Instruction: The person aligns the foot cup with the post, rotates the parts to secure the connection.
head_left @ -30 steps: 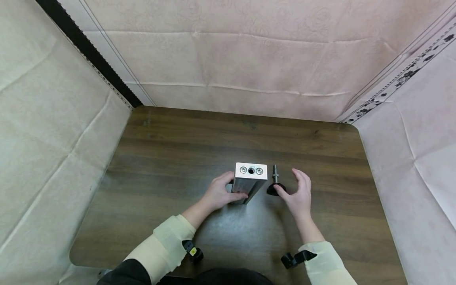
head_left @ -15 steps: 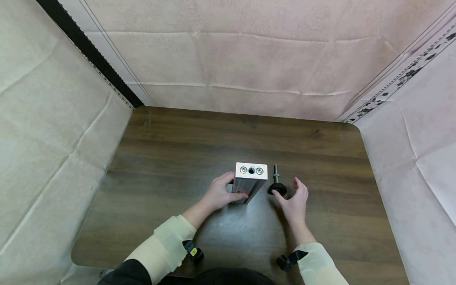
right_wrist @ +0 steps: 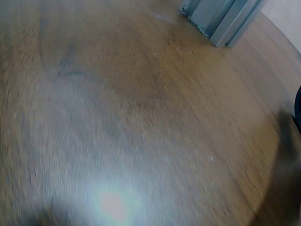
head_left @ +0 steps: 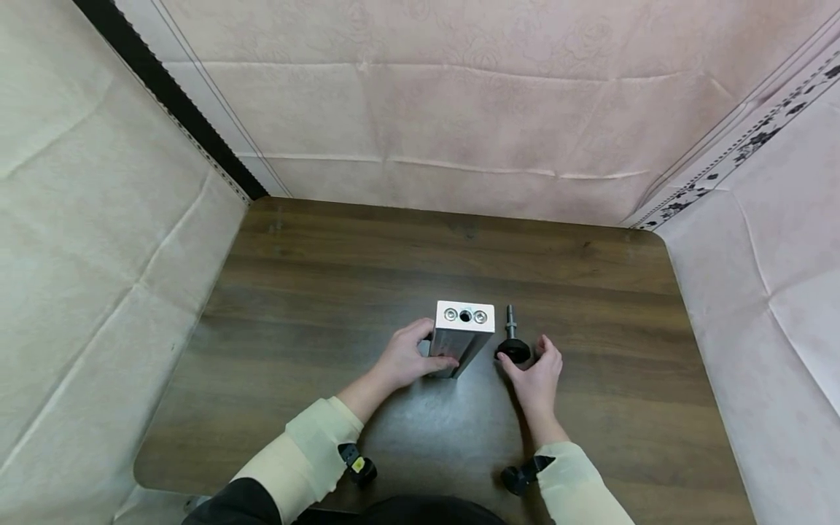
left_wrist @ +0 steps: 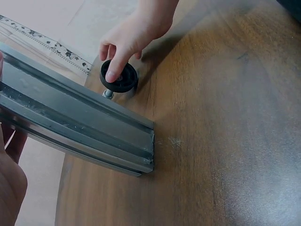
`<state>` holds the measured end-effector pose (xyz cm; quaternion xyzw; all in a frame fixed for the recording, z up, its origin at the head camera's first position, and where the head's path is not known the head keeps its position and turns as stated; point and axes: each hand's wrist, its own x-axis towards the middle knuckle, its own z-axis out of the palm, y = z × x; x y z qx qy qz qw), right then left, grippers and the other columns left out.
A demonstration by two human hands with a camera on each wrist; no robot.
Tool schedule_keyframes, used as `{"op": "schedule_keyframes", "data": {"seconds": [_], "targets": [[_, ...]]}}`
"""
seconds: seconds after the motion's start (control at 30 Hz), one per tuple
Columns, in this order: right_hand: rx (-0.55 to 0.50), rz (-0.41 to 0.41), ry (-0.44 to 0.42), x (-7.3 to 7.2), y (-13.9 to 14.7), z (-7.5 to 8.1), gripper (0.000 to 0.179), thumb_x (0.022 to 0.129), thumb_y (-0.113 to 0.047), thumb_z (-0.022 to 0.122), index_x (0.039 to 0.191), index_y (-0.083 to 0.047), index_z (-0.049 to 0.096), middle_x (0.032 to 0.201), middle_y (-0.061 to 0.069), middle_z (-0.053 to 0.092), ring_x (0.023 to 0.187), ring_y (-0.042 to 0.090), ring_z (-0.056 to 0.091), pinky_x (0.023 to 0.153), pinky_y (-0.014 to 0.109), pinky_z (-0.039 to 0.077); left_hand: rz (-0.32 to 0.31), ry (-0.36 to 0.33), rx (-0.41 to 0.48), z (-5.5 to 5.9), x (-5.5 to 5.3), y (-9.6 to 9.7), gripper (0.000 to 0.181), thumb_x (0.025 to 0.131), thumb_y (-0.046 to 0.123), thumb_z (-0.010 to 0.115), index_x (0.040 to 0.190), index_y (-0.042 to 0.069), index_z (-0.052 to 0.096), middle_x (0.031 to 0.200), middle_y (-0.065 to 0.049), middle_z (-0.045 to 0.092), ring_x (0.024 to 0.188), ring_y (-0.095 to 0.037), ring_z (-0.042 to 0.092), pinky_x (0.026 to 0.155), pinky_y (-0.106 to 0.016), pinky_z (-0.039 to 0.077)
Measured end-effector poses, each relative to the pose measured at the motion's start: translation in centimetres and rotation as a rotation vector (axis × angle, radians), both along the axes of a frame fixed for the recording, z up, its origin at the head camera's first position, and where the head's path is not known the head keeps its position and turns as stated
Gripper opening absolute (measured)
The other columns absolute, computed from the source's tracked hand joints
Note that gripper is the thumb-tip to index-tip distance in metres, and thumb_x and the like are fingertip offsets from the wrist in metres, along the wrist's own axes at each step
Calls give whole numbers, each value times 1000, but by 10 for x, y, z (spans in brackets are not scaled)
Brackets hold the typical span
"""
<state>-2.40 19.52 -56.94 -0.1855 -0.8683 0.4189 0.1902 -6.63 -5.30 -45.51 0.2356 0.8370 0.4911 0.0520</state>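
My left hand point(head_left: 407, 356) grips an aluminium profile point(head_left: 456, 350) standing upright on the wooden table, thumb on its near side. Its silver top plate point(head_left: 465, 316) has a central hole between two screw heads. To its right lies a levelling foot, its black disc point(head_left: 513, 351) nearest me and its threaded bolt point(head_left: 510, 321) pointing away. My right hand point(head_left: 539, 375) is at this foot, thumb on the disc and the other fingers loosely bent beside it. In the left wrist view the thumb overlaps the disc point(left_wrist: 126, 77). The right wrist view catches the profile's foot end point(right_wrist: 211, 21).
Brown wooden table point(head_left: 315, 277) with rounded corners spreads around both hands. Pale cloth walls point(head_left: 420, 131) stand along the back and both sides. Dark camera straps sit on both wrists.
My right hand has drawn back towards me and slightly left, its fingers coming lower beside the disc. The disc has tilted slightly. My left hand and the profile have stayed put.
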Motion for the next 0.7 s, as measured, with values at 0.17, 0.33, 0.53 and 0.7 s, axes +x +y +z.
{"op": "schedule_keyframes", "data": {"seconds": [0.17,0.33,0.53,0.7], "targets": [[-25,-80,-3,-5,-8,-5,87,65,-29,86,128,7,38,114,22,47,100,34,45,91,45,34,-4,-5,0,1,0,0,42,67,29,84,100,13,63,102,0,65,94,-16,60,78,-34,49],[-16,-100,18,-7,-13,-7,87,63,-28,87,126,8,39,110,22,48,98,34,46,91,44,35,-6,1,6,1,1,0,42,67,28,84,99,12,62,102,0,65,94,-17,60,78,-34,49],[19,-112,71,-7,-21,-9,90,59,-28,89,125,9,40,110,24,46,102,38,43,93,46,32,-4,19,15,0,1,0,39,67,26,85,96,12,62,100,0,65,92,-16,61,78,-32,49],[60,-135,116,-9,-28,-11,92,58,-29,89,125,10,40,114,27,42,110,41,36,96,48,27,-7,19,18,-1,1,0,39,68,26,84,97,12,62,99,0,65,92,-17,61,78,-33,49]]}}
